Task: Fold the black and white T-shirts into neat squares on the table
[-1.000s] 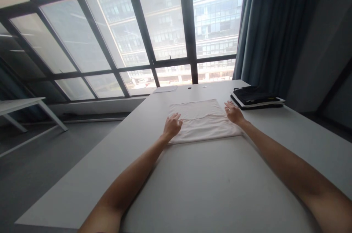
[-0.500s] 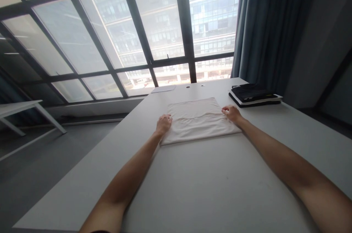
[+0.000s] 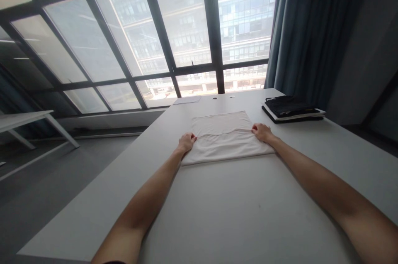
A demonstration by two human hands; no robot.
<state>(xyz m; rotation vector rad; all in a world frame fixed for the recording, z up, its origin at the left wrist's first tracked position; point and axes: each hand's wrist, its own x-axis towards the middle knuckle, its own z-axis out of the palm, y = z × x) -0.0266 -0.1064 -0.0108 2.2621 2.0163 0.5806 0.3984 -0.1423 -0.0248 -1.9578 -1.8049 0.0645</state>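
A pale, off-white folded garment (image 3: 230, 145) lies flat on the white table, with a fold edge running across its middle and light wrinkles in the nearer half. My left hand (image 3: 187, 142) pinches its left side at that fold edge. At the opposite end of the same edge, my right hand (image 3: 261, 132) has its thumb and fingers closed on the cloth. Both arms are stretched forward over the table. What kind of garment it is cannot be made out.
Right of the cloth, a stack of folded black and white clothes (image 3: 289, 108) sits on the white table (image 3: 217, 206). A flat white sheet (image 3: 187, 100) lies at the far left corner. Another white table (image 3: 27, 118) stands at left. Windows and a blue curtain (image 3: 298, 40) are behind.
The fingers of both hands have closed on the cloth's fold edge at either side. The view has shifted slightly; the garment lies much as before.
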